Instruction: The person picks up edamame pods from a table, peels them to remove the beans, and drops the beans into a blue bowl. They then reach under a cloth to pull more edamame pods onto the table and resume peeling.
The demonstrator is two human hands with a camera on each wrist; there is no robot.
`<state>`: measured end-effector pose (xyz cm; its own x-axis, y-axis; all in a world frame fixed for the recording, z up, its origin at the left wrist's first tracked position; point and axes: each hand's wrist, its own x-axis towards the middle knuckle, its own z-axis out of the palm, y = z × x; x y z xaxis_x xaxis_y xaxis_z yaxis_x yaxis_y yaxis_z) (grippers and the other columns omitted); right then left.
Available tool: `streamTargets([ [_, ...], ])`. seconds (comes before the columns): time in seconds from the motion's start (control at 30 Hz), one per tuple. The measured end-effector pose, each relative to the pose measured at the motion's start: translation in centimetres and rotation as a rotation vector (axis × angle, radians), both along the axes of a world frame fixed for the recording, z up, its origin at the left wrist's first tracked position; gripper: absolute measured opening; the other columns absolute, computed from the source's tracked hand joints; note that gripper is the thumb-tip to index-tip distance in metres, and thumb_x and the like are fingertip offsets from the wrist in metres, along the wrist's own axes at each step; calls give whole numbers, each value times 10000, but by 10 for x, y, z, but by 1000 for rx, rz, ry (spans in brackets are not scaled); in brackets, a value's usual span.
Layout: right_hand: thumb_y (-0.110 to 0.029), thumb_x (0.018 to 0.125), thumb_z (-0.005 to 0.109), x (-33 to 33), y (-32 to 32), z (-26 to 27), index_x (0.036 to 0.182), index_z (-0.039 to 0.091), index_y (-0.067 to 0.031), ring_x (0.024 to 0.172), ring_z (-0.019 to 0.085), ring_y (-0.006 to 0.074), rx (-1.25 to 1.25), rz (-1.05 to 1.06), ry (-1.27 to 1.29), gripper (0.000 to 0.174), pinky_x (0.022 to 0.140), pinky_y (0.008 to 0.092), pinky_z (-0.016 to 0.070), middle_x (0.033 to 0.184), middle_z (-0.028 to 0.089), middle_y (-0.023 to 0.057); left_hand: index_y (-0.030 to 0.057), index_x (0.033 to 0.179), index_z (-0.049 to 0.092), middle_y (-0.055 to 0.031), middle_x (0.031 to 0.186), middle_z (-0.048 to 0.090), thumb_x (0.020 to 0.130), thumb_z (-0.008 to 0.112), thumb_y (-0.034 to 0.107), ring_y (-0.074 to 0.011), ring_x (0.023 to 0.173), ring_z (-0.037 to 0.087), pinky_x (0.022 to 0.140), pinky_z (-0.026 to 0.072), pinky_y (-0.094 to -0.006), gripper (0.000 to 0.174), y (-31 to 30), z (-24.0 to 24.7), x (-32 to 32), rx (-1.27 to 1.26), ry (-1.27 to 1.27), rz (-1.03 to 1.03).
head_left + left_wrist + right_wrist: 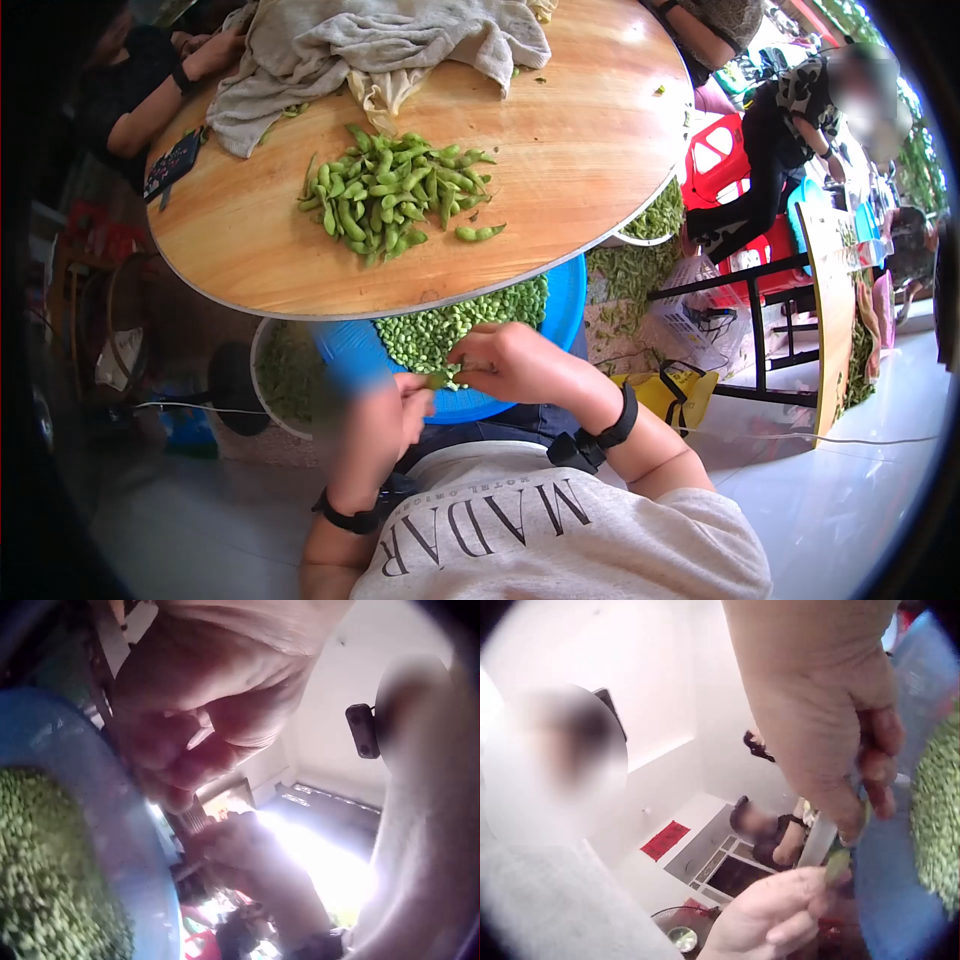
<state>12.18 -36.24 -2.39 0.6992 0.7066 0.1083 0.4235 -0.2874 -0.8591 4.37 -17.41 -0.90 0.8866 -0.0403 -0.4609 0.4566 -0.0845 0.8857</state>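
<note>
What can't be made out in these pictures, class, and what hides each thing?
Head view: left hand, partly lost in a blurred patch.
Head view: blue basin, far side hidden by the wooden table.
Head view: cloth, cut off by the top edge.
Right wrist view: shelled beans, cut off by the right edge.

- Place: domestic or small-eatery room, which of the two unclear, in use for shelling beans by several people.
- Tabletop (590, 120), round, wooden, heaped with edamame pods (395, 190).
- Basin (572, 300), blue, of shelled beans (430, 335).
- Red plastic stools (780, 242); second table (830, 340), black-legged.
- Floor (780, 475), pale, glossy; loose greens strewn over part.
- Walls, plain white, one bearing a red panel (665, 840).
- Foliage (925, 150) beyond, bright daylight.
</note>
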Motion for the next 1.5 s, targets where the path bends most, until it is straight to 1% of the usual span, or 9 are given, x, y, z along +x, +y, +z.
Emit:
streamTargets([
  [0.17, -176, 684, 687, 32, -8, 52, 730, 570, -51, 640, 552, 315, -125, -50, -153, 177, 555, 393, 451, 730, 504, 124, -20, 925, 612, -80, 662, 618, 811, 541, 33, -116, 562, 569, 511, 450, -243, 144, 65, -22, -6, 456, -143, 342],
  [0.37, -123, 713, 644, 78, 10, 54, 754, 558, -40, 623, 543, 340, -305, -381, -413, 127, 550, 404, 448, 692, 503, 127, 9, 1125, 544, -238, 1122, 538, 765, 598, 96, -363, 897, 591, 788, 461, -360, 374, 124, -38, -20, 1563, 15, 230],
  [0.47, -105, 734, 624, 83, 13, 50, 800, 581, -35, 621, 558, 292, -206, -370, -356, 105, 549, 361, 451, 720, 551, 120, 0, 1129, 539, -213, 1160, 516, 769, 609, 72, -315, 791, 624, 712, 498, -323, 374, 114, -20, -14, 977, -227, 317],
  [0.57, -111, 769, 615, 63, 19, 54, 846, 600, -24, 601, 553, 167, 190, -418, 80, 117, 531, 280, 437, 728, 598, 67, 2, 1125, 550, -21, 622, 600, 773, 578, -39, -71, 538, 558, 507, 440, -196, 355, 39, 14, 6, 320, -373, 370],
  [0.6, -116, 780, 616, 53, 21, 54, 855, 603, -19, 605, 540, 124, 290, -413, 342, 123, 529, 254, 428, 728, 605, 47, -18, 1129, 527, -122, 886, 614, 744, 649, -8, -96, 574, 577, 492, 463, -223, 404, 20, 24, 10, 313, -446, 276],
  [0.7, -129, 813, 603, 24, 28, 46, 856, 593, -14, 620, 487, 29, 488, -301, 785, 124, 526, 180, 391, 717, 579, -17, -15, 1103, 524, -155, 924, 612, 718, 693, 16, -156, 585, 601, 480, 467, -253, 422, -23, 19, 27, 353, -788, 192],
  [0.97, -359, 931, 429, 6, 1, 41, 818, 568, -16, 560, 408, 42, 325, -86, 843, 387, 477, 183, 336, 634, 480, -14, -46, 960, 575, -56, 713, 626, 788, 608, -41, -38, 467, 487, 397, 375, -175, 176, -30, 19, 10, 70, -490, 128],
  [1.3, -332, 932, 437, -14, 12, 39, 799, 550, -15, 547, 407, 47, 286, -133, 809, 362, 469, 189, 336, 617, 460, -21, -28, 842, 582, -57, 633, 612, 772, 643, -10, -51, 455, 504, 412, 401, -208, 95, -30, 8, 5, 478, -900, 86],
  [1.5, -286, 930, 456, -20, 14, 33, 808, 540, -21, 584, 417, 29, 219, -170, 691, 304, 488, 177, 346, 654, 470, -34, 4, 852, 571, -135, 695, 611, 741, 665, 22, -255, 612, 620, 521, 483, -305, 147, -33, 6, -4, 429, -691, 116],
])
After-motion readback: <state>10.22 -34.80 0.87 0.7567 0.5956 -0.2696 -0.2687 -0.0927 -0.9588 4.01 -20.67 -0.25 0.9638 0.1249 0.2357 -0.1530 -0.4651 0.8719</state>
